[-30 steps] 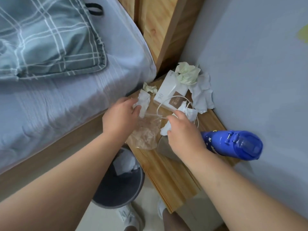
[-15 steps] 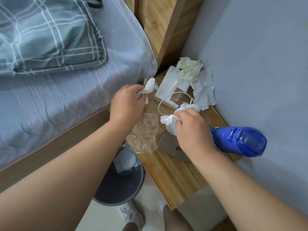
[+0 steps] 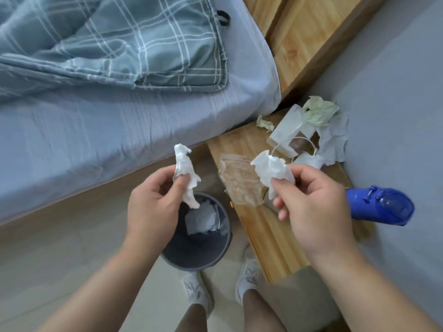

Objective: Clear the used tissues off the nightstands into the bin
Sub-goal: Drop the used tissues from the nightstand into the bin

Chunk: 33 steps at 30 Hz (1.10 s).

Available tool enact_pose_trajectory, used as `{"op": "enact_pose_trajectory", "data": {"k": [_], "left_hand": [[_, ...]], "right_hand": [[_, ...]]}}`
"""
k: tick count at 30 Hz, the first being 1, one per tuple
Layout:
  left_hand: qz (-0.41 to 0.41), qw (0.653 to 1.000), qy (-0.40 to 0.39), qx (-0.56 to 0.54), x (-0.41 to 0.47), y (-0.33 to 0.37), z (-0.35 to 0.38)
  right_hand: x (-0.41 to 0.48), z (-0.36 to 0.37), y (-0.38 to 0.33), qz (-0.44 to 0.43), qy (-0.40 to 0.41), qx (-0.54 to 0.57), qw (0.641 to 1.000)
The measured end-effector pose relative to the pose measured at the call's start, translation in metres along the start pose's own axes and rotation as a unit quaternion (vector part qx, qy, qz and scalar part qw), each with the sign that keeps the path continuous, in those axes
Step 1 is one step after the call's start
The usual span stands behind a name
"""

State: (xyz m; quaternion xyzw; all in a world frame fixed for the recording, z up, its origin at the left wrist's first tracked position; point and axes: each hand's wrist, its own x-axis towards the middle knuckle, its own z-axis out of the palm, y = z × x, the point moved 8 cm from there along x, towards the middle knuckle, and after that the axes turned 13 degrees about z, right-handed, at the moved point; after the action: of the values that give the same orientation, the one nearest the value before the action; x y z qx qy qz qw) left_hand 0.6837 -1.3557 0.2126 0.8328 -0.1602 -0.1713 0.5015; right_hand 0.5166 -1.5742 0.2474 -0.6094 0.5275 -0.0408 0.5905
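My left hand (image 3: 153, 207) pinches a crumpled white tissue (image 3: 184, 173) right above the dark grey bin (image 3: 199, 250), which holds crumpled tissues. A second white tissue (image 3: 273, 171) is gripped in my right hand (image 3: 311, 207), over the front part of the wooden nightstand (image 3: 266, 236). Further tissues lie on the nightstand: a pale green one (image 3: 318, 111) on a white box, a small green one (image 3: 265, 123), a large white one (image 3: 333, 140) by the wall, and a small white one (image 3: 309, 160).
A white box (image 3: 285, 130) with a white cable (image 3: 294, 142), a clear plastic bag (image 3: 239, 180) and a blue bottle (image 3: 381, 204) sit on the nightstand. The bed (image 3: 107, 130) with a plaid duvet is on the left, a wall on the right. My feet stand by the bin.
Both hands have lifted off the nightstand, each with its tissue, and drawn back toward me. The left hand now hangs over the bin.
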Motion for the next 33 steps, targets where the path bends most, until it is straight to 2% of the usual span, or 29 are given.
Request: {"op": "enact_pose_trajectory", "data": {"k": [4,8,11,19,23,25,28,30,33], "left_hand": [[-0.085,0.996,0.032,0.006,-0.056,-0.078,-0.038],[-0.161,0.987,0.021,0.001,-0.098,-0.160,-0.041],[-0.200,0.979,-0.016,0.028,-0.115,-0.218,-0.029],[-0.227,0.960,-0.142,0.083,-0.119,-0.333,0.026],[-0.216,0.950,-0.198,0.107,-0.114,-0.357,0.044],[-0.207,0.951,-0.188,0.128,-0.109,-0.360,0.042],[-0.195,0.963,-0.160,0.095,-0.103,-0.348,0.039],[-0.181,0.970,-0.146,0.070,-0.102,-0.328,0.035],[-0.162,0.977,-0.130,0.046,-0.098,-0.287,0.029]], "right_hand": [[-0.018,0.056,0.054,0.069,-0.064,0.020,0.995],[-0.019,0.113,0.124,0.086,-0.091,-0.074,0.989],[-0.003,0.148,0.183,0.101,-0.110,-0.140,0.979],[0.063,0.212,0.296,0.094,-0.140,-0.322,0.931],[0.085,0.224,0.330,0.135,-0.191,-0.379,0.896],[0.094,0.226,0.328,0.138,-0.203,-0.377,0.893],[0.096,0.222,0.308,0.090,-0.193,-0.403,0.890],[0.086,0.215,0.285,0.052,-0.187,-0.420,0.887],[0.060,0.197,0.251,0.051,-0.202,-0.379,0.902]]}}
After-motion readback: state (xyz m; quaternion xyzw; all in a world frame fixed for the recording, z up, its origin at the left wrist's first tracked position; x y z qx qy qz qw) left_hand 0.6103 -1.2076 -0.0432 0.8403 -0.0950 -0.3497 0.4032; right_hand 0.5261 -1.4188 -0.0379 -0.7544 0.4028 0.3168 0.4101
